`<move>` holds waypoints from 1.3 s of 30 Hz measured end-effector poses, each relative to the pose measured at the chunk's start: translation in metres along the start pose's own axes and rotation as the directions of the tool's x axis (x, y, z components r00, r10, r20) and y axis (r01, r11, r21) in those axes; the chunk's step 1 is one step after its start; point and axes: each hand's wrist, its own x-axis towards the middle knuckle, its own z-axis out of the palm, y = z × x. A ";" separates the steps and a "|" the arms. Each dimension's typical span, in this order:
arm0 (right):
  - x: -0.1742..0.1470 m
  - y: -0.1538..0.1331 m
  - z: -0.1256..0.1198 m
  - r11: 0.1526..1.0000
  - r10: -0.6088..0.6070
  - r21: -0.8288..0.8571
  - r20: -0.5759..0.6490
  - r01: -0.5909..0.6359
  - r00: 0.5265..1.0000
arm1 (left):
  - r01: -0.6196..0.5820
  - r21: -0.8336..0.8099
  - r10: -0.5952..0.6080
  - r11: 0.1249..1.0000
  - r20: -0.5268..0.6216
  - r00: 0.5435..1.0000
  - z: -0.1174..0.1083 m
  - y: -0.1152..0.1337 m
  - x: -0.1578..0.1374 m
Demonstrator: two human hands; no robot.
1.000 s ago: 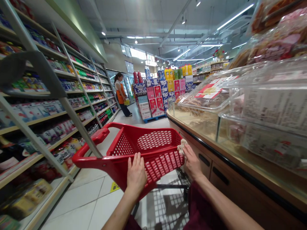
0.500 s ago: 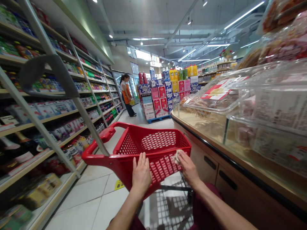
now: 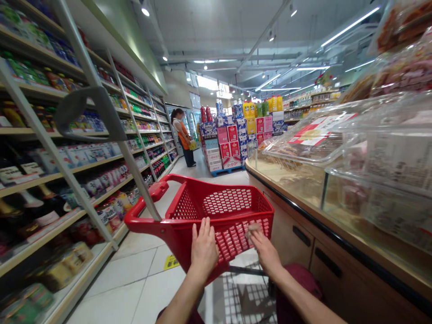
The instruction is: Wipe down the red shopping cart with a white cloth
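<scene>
A red plastic shopping cart (image 3: 189, 227) with a perforated basket stands sideways in front of me. My left hand (image 3: 204, 245) lies flat against its near side wall, just below the rim, fingers stretched out and holding nothing. Pressed to the slotted part of the same wall, toward the right end, my right hand (image 3: 265, 246) has its fingers closed on a crumpled whitish cloth (image 3: 252, 228). The cloth is partly hidden by the fingers and slightly blurred. A grey metal pole with a dark grey loop handle (image 3: 116, 114) rises at the cart's left end.
Drink shelves (image 3: 77, 168) line the left side. At right is a wooden counter (image 3: 290, 216) with glass edging and clear packaged food (image 3: 317, 130). Stacked boxes (image 3: 229, 146) stand on a blue pallet ahead. A person in an orange vest (image 3: 184, 135) stands farther back.
My right hand has moved down slightly along the slotted wall with the cloth. My left hand stays against the cart. The whole view has shifted a little.
</scene>
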 end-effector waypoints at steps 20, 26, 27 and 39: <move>0.034 -0.055 0.000 0.975 -0.170 0.120 -0.135 0.187 0.976 | 0.063 0.011 -0.062 0.998 -0.092 0.994 -0.029 -0.050 0.003; 0.009 -0.061 0.027 0.979 -0.178 0.113 0.056 0.171 0.982 | 0.069 0.057 -0.066 0.996 -0.048 0.997 -0.029 -0.068 -0.005; 0.004 -0.062 0.029 0.981 -0.167 0.119 0.086 0.156 0.982 | 0.063 0.049 -0.060 0.997 -0.058 0.997 -0.028 -0.068 -0.006; 0.033 -0.091 0.039 0.939 -0.305 0.123 -0.131 0.321 0.943 | 0.072 0.053 -0.063 0.996 -0.161 0.985 -0.028 -0.082 -0.020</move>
